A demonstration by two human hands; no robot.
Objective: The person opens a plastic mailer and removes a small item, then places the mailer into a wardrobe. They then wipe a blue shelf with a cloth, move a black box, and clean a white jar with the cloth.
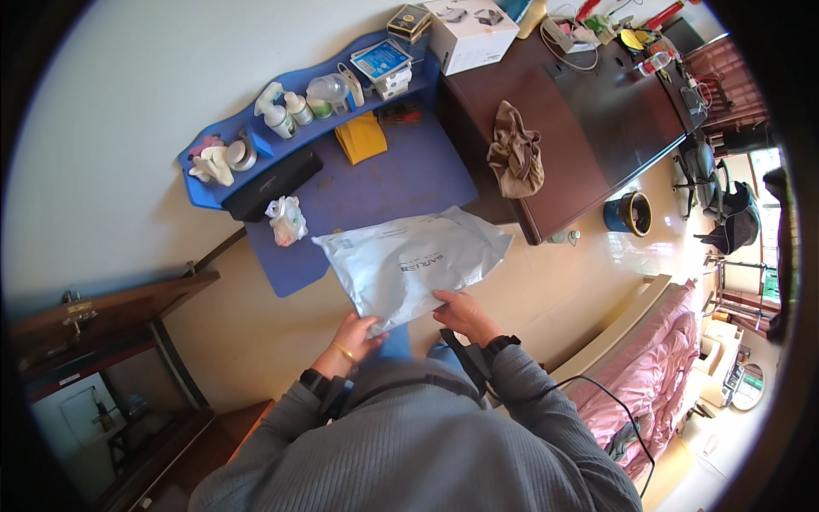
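A large silvery-white plastic mailer bag [409, 256] with printed writing is stretched between my two hands, in front of my waist. My left hand [358, 336] grips its near left corner, thumb on top. Along the near edge, further right, my right hand [467, 313] pinches the bag with the thumb over it. The fingers under the bag are partly hidden. Its far part overlaps the front of a blue desk [409, 185] in my view. Whether it touches the desk, I cannot tell.
On the blue desk lie a yellow cloth [361, 137], a black case [275, 185] and a knotted plastic bag [286, 221]. Bottles stand on its blue shelf [249, 141]. A brown cloth [515, 153] lies on the dark wooden desk [576, 128]. A bed [659, 371] stands at right.
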